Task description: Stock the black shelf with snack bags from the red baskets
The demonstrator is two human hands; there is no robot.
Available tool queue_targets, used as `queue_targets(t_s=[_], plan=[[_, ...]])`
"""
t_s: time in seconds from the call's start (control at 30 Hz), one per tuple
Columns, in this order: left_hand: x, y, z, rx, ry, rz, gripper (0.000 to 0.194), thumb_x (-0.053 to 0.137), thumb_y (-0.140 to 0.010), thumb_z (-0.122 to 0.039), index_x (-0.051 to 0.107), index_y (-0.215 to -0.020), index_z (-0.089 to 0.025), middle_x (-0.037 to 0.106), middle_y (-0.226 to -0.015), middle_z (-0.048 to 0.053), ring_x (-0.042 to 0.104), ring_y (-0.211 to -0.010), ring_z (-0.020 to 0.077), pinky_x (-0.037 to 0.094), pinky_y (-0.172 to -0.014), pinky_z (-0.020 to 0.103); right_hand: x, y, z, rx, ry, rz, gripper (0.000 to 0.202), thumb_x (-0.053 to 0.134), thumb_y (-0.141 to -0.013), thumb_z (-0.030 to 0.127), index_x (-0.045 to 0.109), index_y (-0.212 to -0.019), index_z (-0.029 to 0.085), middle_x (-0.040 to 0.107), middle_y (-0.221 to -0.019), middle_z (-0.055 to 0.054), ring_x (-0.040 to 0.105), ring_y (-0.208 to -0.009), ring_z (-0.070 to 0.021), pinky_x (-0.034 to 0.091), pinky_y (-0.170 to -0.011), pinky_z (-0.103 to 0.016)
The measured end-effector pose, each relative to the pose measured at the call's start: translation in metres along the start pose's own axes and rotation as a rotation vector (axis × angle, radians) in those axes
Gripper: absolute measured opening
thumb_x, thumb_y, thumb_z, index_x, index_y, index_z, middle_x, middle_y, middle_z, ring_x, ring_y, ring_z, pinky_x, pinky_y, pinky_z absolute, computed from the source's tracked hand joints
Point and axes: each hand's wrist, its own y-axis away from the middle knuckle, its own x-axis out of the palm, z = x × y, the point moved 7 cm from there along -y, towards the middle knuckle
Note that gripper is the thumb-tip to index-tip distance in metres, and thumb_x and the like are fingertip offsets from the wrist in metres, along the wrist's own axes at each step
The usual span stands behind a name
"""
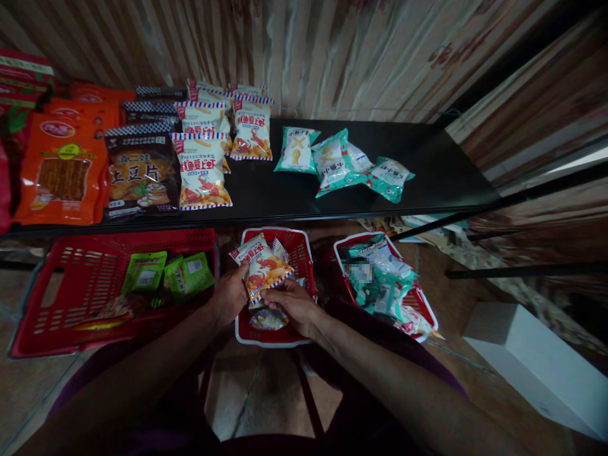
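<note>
Between my two hands is a white and orange snack bag (264, 268) with a striped blue and red edge. My left hand (230, 295) grips its left side, and my right hand (295, 306) grips its lower right corner. The bag is held tilted above a small red basket (304, 244) with a white rim, where more such bags lie partly hidden. On the black shelf (259, 196) ahead, matching snack bags (204, 174) stand upright in a group. To their right, several teal and white bags (335, 161) lie loosely.
A larger red basket (57, 272) on the left holds green packets (145, 272). Another red basket (430, 310) on the right contains teal bags (380, 275). Orange packs (64, 171) and dark brown packs (140, 171) stand at the shelf's left. A white box (536, 364) sits on the floor.
</note>
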Motion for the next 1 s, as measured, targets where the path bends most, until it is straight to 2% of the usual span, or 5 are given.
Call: queue_targets(t_s=[0.2, 0.43, 0.57, 0.8, 1.0], plan=[[0.000, -0.006, -0.005, 0.016, 0.022, 0.028, 0.036, 0.042, -0.090, -0.029, 0.057, -0.115, -0.008, 0.072, -0.079, 0.010, 0.069, -0.067, 0.0207, 0.054, -0.071, 0.034, -0.004, 0.002, 0.003, -0.144, 0.227, -0.016, 0.013, 0.065, -0.062, 0.025, 0.059, -0.068, 0.015, 0.057, -0.055, 0.004, 0.047, -0.049, -0.0077, 0.037, -0.050, -0.021], [-0.008, -0.013, -0.007, 0.043, -0.005, -0.040, 0.028, 0.049, -0.087, -0.031, 0.060, -0.105, -0.012, 0.071, -0.083, 0.009, 0.067, -0.073, 0.0182, 0.054, -0.073, 0.032, -0.010, 0.011, 0.030, -0.350, 1.049, -0.187, 0.010, 0.057, -0.071, 0.024, 0.060, -0.073, 0.016, 0.064, -0.067, -0.003, 0.056, -0.060, -0.0144, 0.036, -0.055, -0.023], [-0.011, -0.014, -0.006, 0.046, -0.016, -0.029, 0.026, 0.052, -0.086, -0.030, 0.060, -0.104, -0.014, 0.069, -0.090, 0.010, 0.066, -0.077, 0.0184, 0.053, -0.072, 0.032, -0.008, 0.014, 0.042, -0.476, 1.276, -0.239, 0.012, 0.054, -0.074, 0.023, 0.061, -0.081, 0.016, 0.067, -0.075, -0.006, 0.059, -0.065, -0.0159, 0.037, -0.059, -0.024], [-0.001, -0.007, -0.008, 0.031, 0.035, 0.049, 0.034, 0.049, -0.086, -0.040, 0.059, -0.107, -0.016, 0.069, -0.093, 0.010, 0.066, -0.082, 0.0198, 0.052, -0.078, 0.035, 0.007, 0.025, 0.039, -0.643, 1.416, -0.092, 0.018, 0.050, -0.076, 0.017, 0.058, -0.091, 0.018, 0.067, -0.085, -0.005, 0.061, -0.073, -0.0156, 0.036, -0.061, -0.023], [0.007, -0.008, -0.008, 0.036, 0.081, 0.168, 0.035, 0.047, -0.086, -0.042, 0.062, -0.103, -0.015, 0.071, -0.091, 0.008, 0.066, -0.087, 0.0208, 0.050, -0.083, 0.033, 0.010, 0.026, 0.033, -0.655, 1.545, 0.003, 0.015, 0.052, -0.075, 0.016, 0.057, -0.088, 0.021, 0.064, -0.084, -0.002, 0.059, -0.073, -0.0145, 0.033, -0.061, -0.023]])
